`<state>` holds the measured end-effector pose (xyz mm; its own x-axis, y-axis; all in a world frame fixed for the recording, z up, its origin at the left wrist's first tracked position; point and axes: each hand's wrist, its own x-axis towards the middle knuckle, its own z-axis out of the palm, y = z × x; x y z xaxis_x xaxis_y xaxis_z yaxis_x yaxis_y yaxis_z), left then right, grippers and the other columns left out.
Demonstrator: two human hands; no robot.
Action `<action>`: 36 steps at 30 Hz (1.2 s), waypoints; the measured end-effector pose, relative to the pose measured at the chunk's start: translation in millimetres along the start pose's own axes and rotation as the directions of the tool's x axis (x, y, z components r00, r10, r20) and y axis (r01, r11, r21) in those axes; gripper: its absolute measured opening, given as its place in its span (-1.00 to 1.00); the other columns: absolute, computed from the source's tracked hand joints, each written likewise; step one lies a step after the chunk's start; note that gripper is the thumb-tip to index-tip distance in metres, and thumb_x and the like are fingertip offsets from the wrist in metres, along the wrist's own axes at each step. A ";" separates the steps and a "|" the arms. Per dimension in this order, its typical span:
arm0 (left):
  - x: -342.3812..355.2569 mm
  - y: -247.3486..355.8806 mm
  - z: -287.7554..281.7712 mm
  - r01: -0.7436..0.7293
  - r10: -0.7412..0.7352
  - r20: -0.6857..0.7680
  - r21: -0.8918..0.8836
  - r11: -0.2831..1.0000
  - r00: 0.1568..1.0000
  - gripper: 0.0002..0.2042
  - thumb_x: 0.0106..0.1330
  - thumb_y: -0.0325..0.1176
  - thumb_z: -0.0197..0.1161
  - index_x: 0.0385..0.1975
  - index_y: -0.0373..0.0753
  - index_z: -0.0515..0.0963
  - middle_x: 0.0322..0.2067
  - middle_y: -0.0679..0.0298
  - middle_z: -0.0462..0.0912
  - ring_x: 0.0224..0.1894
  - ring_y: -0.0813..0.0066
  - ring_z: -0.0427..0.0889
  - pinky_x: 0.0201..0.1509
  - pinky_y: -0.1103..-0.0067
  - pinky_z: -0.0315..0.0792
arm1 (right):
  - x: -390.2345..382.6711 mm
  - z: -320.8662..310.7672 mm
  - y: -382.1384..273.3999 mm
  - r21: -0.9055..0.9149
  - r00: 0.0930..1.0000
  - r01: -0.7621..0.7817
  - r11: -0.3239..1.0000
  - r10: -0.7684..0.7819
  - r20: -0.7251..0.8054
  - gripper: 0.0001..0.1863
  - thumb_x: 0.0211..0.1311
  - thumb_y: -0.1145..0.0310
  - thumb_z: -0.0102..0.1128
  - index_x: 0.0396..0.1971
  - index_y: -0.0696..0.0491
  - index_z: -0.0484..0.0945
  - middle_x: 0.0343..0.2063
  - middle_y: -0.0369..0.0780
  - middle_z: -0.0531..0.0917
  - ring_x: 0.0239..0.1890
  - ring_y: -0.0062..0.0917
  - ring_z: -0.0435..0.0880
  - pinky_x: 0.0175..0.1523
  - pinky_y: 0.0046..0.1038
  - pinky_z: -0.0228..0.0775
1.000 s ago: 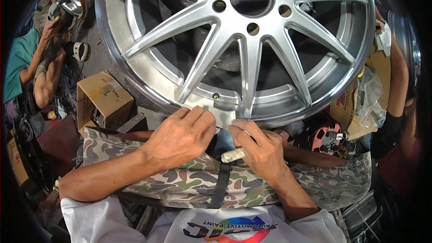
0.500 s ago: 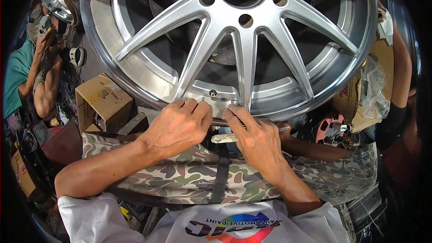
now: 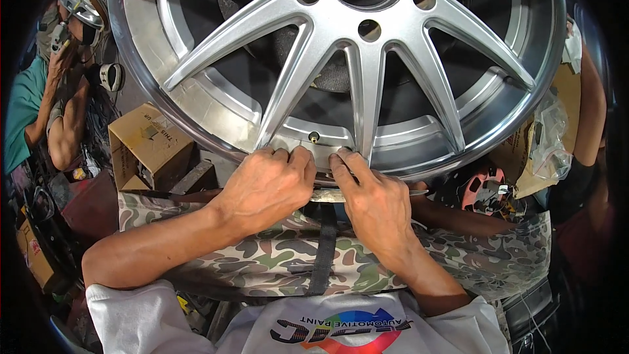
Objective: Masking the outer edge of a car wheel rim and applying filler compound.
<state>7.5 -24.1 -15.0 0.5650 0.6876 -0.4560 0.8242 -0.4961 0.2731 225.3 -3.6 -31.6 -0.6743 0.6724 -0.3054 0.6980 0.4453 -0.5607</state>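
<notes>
A large silver alloy wheel [image 3: 370, 59] fills the upper middle, its near edge in front of me. Pale masking tape [image 3: 226, 121] lines the inside of its lip on the left, running down to the valve stem [image 3: 314, 137]. My left hand [image 3: 268, 183] is closed at the near lip, fingers curled and seemingly pinching the tape; its fingertips are partly hidden. Close beside it, my right hand [image 3: 377, 196] has its thumb and forefinger against the lip. A slim knife [image 3: 325, 195] with a worn, pale handle lies across under the right palm, its thin tip showing beyond.
Camouflage cloth [image 3: 262, 255] with a dark strap lies below the wheel. An open cardboard box [image 3: 151, 147] stands at left, and another person [image 3: 49, 92] handles a wheel there. At right are a clear plastic bag [image 3: 552, 137], a pink-and-black object [image 3: 483, 190] and someone else's arm [image 3: 590, 105].
The wheel sits slightly larger and wider in view. My hands stay at the lip, the right one shifted slightly. The knife's handle has risen and now shows less between my hands.
</notes>
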 end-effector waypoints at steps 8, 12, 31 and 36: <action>3.7 2.5 -6.1 0.033 -0.030 0.042 -0.052 0.998 0.999 -0.72 0.14 -0.42 0.30 -0.17 -0.42 0.63 -0.35 0.15 0.62 -0.45 0.29 0.77 -0.38 0.39 0.64 | 3.2 -4.7 -6.1 -0.041 0.999 -0.030 0.999 0.032 0.033 -0.49 0.06 0.59 0.33 0.10 0.14 0.69 0.10 -0.20 0.71 -0.26 -0.32 0.87 -0.21 -0.32 0.75; 3.8 4.1 -6.8 0.042 -0.040 0.049 -0.060 0.997 0.998 -0.75 0.13 -0.42 0.31 -0.21 -0.41 0.63 -0.35 0.15 0.62 -0.46 0.29 0.77 -0.40 0.40 0.63 | 2.3 -2.5 -1.8 -0.082 0.999 0.042 0.996 -0.043 -0.013 -0.56 0.12 0.46 0.30 0.05 0.20 0.66 0.06 -0.15 0.69 -0.38 -0.46 0.82 -0.27 -0.43 0.70; 0.2 6.0 -5.3 0.011 -0.010 0.039 -0.023 1.000 0.999 -0.62 0.10 -0.42 0.32 -0.09 -0.50 0.65 -0.29 0.11 0.64 -0.45 0.34 0.77 -0.39 0.45 0.64 | 0.6 -3.9 -7.5 -0.035 1.000 0.001 0.999 -0.002 -0.028 -0.53 0.07 0.53 0.32 0.06 0.20 0.70 0.08 -0.13 0.72 -0.29 -0.36 0.85 -0.19 -0.37 0.74; 1.4 6.2 -5.7 0.015 -0.013 0.059 -0.025 1.000 0.998 -0.66 0.09 -0.42 0.32 -0.14 -0.48 0.65 -0.29 0.12 0.64 -0.46 0.34 0.76 -0.40 0.44 0.64 | 2.0 -5.2 -7.9 0.000 1.000 -0.030 1.000 0.030 -0.003 -0.49 0.07 0.60 0.31 0.11 0.19 0.69 0.11 -0.13 0.72 -0.23 -0.28 0.86 -0.18 -0.32 0.75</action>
<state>13.6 -23.2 -9.2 0.5508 0.6619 -0.5084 0.8331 -0.4726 0.2872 219.7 -2.7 -23.8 -0.6525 0.6873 -0.3193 0.7178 0.4253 -0.5512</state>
